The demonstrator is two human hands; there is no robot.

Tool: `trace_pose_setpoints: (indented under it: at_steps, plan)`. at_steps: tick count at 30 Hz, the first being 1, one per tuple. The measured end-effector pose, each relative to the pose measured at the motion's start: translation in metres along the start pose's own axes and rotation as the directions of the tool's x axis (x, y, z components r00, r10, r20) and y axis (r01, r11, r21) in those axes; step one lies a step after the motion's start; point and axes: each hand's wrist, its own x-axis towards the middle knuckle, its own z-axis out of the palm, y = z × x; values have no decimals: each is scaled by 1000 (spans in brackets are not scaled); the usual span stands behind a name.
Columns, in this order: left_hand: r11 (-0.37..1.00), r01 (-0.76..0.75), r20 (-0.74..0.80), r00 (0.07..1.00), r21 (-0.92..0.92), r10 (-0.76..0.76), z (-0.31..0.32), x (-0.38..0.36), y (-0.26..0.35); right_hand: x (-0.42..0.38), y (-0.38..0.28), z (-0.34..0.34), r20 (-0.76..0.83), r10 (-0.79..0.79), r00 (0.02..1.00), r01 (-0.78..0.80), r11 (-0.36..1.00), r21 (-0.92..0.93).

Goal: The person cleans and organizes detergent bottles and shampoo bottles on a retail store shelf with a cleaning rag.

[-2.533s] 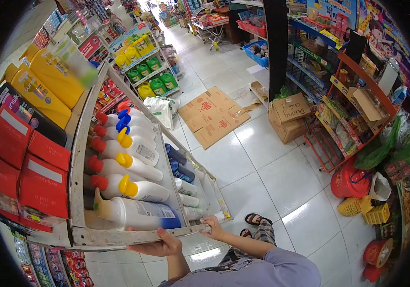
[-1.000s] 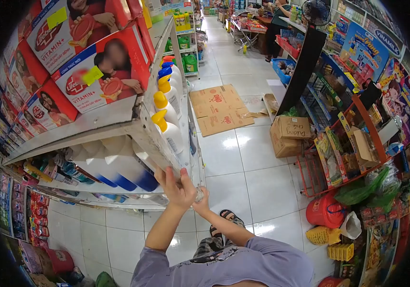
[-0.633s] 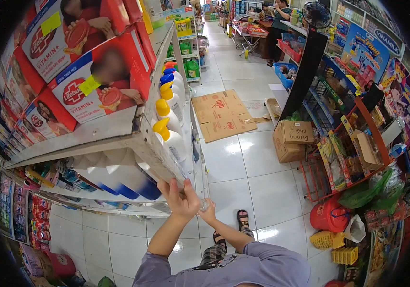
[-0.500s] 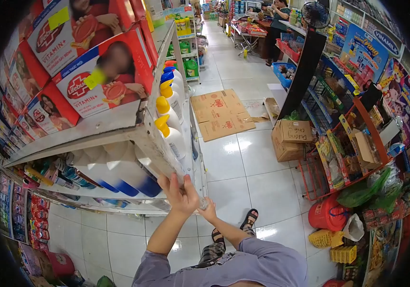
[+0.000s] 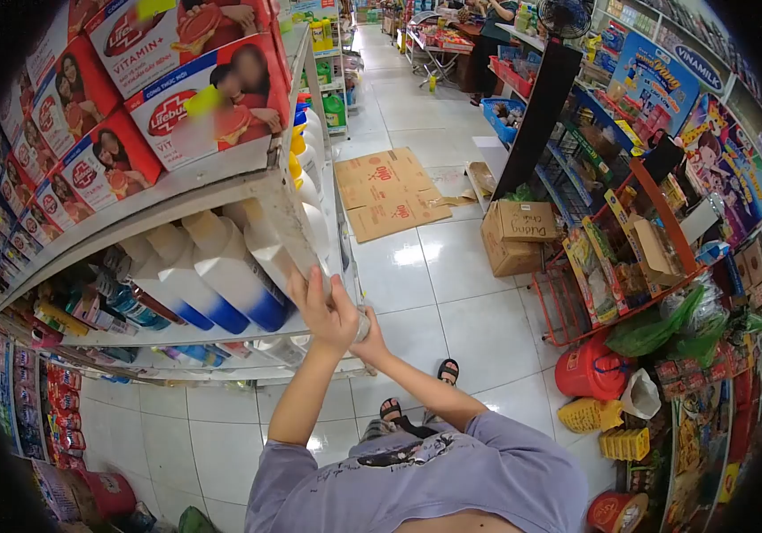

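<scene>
My left hand (image 5: 329, 315) rests against the front corner post (image 5: 261, 209) of a white metal shelf, its fingers stretched upward and apart. Just right of it, my right hand (image 5: 369, 341) has its fingers curled round a small greyish-white thing (image 5: 362, 323) at the shelf's edge; what it is I cannot make out. White bottles with blue bases (image 5: 226, 271) stand on the shelf left of my hands. Behind the post is a row of white bottles (image 5: 308, 169), some with yellow tops. Red and white Lifebuoy boxes (image 5: 212, 107) are stacked on the level above.
Flattened cardboard (image 5: 390, 191) lies on the tiled floor ahead. To the right stand a carton (image 5: 519, 235), a red wire rack (image 5: 567, 306) and a red bucket (image 5: 590, 369). A tall dark panel (image 5: 536, 107) rises beyond them. Another person (image 5: 492, 44) stands far down the aisle.
My view has shifted, and the aisle now appears lower-left to higher in frame. Both hands stay at the shelf corner, appearing slightly higher. More of the blue-based bottles shows.
</scene>
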Motion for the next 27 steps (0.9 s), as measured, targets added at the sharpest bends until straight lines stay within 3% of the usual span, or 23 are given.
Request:
trace_pose_setpoints:
  at_steps: [8,9,11,12,14,15,17,18,19,21,24,26,27]
  plan:
    - [1000,-11,16,1000,-18,11,-1,-2,-3,10,55,1,146,-68,987,74,996,-40]
    - [1000,-13,29,999,-2,13,0,-3,-3,6,81,-1,89,-154,984,167,971,-173]
    - [1000,-19,22,1000,13,19,0,-6,-4,-2,77,-3,111,-94,989,115,972,-204]
    - [999,-27,26,999,21,27,0,-6,-5,-5,60,-9,200,44,979,-23,994,-107]
    - [998,-55,37,998,31,53,-1,-5,-7,-9,81,-17,314,145,938,-116,987,-110]
    - [998,-58,61,997,21,57,-3,-6,-8,-23,132,-21,282,164,945,-103,971,-217]
    - [999,-31,51,998,13,30,-2,-10,-8,-30,156,-26,207,177,962,-74,901,-428]
    - [999,-33,38,999,34,32,-1,-14,-9,-37,133,-32,163,173,971,-63,848,-527]
    - [998,-38,29,999,54,37,-1,-17,-12,-45,136,-38,157,252,955,-102,776,-623]
    - [997,-70,21,997,26,69,-1,-15,-13,-47,162,-41,208,256,944,-20,675,-738]
    - [989,-113,-9,993,92,115,2,-6,-8,-46,173,-35,174,226,959,-17,653,-757]
    - [990,-109,-23,993,89,112,4,-9,-11,-53,178,-38,113,-69,991,128,730,-671]
    - [994,-82,-51,995,78,86,4,-13,-10,-54,178,-36,111,-52,992,113,737,-666]
